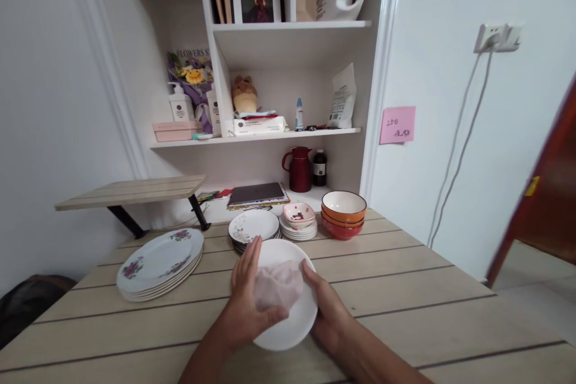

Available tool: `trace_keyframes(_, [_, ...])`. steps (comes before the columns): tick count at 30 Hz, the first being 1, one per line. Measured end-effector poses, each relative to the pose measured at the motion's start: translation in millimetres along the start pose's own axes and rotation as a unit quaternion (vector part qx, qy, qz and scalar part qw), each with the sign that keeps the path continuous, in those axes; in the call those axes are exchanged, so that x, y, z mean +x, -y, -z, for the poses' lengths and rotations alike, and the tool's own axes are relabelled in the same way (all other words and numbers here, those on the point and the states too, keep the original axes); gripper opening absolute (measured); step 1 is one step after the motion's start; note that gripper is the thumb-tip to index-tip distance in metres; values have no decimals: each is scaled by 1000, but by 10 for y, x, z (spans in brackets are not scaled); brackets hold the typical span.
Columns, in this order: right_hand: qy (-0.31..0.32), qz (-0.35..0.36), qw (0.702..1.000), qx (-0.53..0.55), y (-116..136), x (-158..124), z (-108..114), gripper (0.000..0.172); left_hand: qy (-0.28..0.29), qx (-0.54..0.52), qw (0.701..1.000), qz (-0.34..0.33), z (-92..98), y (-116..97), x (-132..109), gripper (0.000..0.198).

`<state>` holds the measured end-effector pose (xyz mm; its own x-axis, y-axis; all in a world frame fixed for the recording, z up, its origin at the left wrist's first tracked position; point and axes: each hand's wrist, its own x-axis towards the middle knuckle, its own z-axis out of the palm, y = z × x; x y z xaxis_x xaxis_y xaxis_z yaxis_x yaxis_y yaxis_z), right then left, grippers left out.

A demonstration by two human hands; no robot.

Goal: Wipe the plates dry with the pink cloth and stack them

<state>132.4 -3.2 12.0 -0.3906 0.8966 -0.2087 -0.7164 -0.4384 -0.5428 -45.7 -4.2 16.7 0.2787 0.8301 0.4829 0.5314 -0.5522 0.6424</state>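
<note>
A plain white plate [294,318] is held just above the wooden table [405,288], near its front middle. My right hand [330,312] grips the plate's right rim, thumb on top. My left hand [247,297] presses a crumpled pale pink cloth [278,285] onto the plate's face, fingers curled over the cloth. Behind the plate stands a stack of small flowered plates [252,227].
A stack of large flowered plates [159,261] lies at the left. Small saucers with a pink dish [298,219] and stacked orange and red bowls [344,213] stand behind. Shelves with a red jug [299,169], bottles and boxes rise at the back. A brown door [546,192] is at the right.
</note>
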Motion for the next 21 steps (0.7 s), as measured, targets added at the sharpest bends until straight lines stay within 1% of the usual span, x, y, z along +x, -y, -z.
trace_keyframes(2, [8, -12, 1000, 12, 9, 14, 15, 57, -25, -34, 999, -9, 15, -6, 16, 113])
trace_keyframes(3, [12, -16, 1000, 17, 13, 20, 20, 58, -47, -22, 998, -19, 8, -8, 29, 111])
trace_keyframes(5, [24, -19, 999, 30, 22, 27, 24, 59, -94, 71, 992, -48, -24, -26, 53, 102])
trace_keyframes(7, [27, -14, 999, 45, 32, 28, 24, 61, -142, 202, 965, -85, -63, -69, 62, 86])
trace_keyframes(9, [17, -7, 998, 58, 41, 28, 26, 62, -201, 297, 925, -123, -97, -132, 44, 65])
trace_keyframes(10, [12, -5, 998, 62, 45, 29, 28, 63, -232, 321, 908, -137, -113, -165, 26, 54])
trace_keyframes(11, [10, -4, 998, 63, 48, 31, 30, 64, -254, 332, 897, -146, -130, -197, 5, 42])
trace_keyframes(12, [12, -2, 998, 62, 50, 32, 32, 65, -258, 335, 893, -151, -151, -226, -16, 30])
trace_keyframes(13, [13, 1, 998, 61, 52, 33, 34, 65, -244, 334, 898, -152, -177, -250, -35, 22])
trace_keyframes(15, [7, 19, 998, 54, 51, 35, 37, 65, -184, 328, 918, -126, -247, -288, -56, 21])
trace_keyframes(17, [-18, 45, 998, 41, 46, 36, 42, 63, -130, 334, 931, -73, -335, -307, -54, 33])
trace_keyframes(19, [-44, 67, 996, 24, 41, 43, 51, 62, -95, 349, 932, -20, -424, -301, -40, 51])
trace_keyframes(21, [-64, 87, 994, 19, 42, 57, 69, 62, -68, 364, 929, 6, -496, -262, -30, 56])
